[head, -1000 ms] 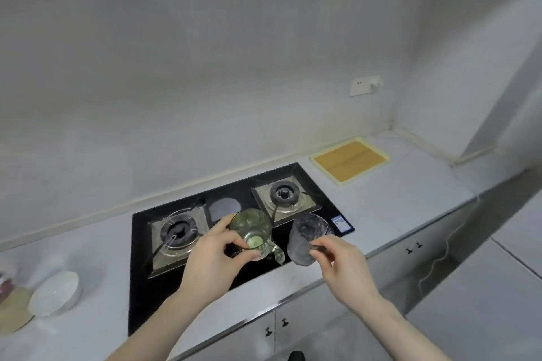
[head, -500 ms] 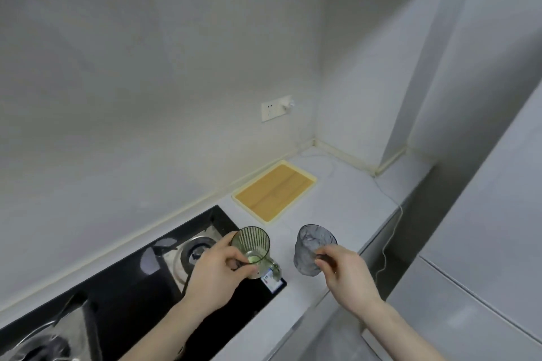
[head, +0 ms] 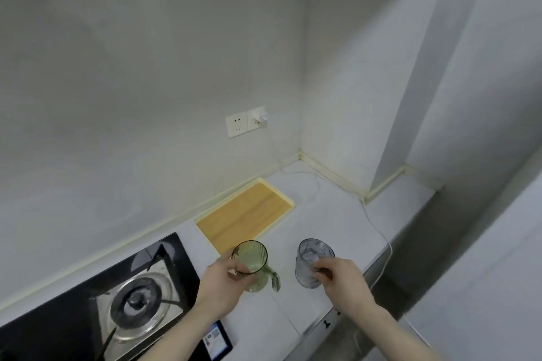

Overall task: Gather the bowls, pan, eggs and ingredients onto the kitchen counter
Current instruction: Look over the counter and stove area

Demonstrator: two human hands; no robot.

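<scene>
My left hand (head: pixel 224 281) grips a ribbed green glass cup (head: pixel 252 261) with a handle, held just over the white kitchen counter (head: pixel 328 214), right of the stove. My right hand (head: pixel 341 278) holds a clear grey glass cup (head: pixel 312 258) by its side, a little to the right of the green one. Both cups are upright and look empty. I cannot tell whether their bases touch the counter.
A wooden cutting board (head: pixel 245 215) in a pale yellow frame lies behind the cups near the wall. The black gas stove (head: pixel 137 302) with one burner is at the left. A wall socket (head: pixel 245 121) has a plug, and its white cable (head: pixel 378 231) runs over the counter edge.
The view has swung right, from the stove to the counter corner. Both hands have carried the cups rightward from over the stove to the counter in front of the cutting board.
</scene>
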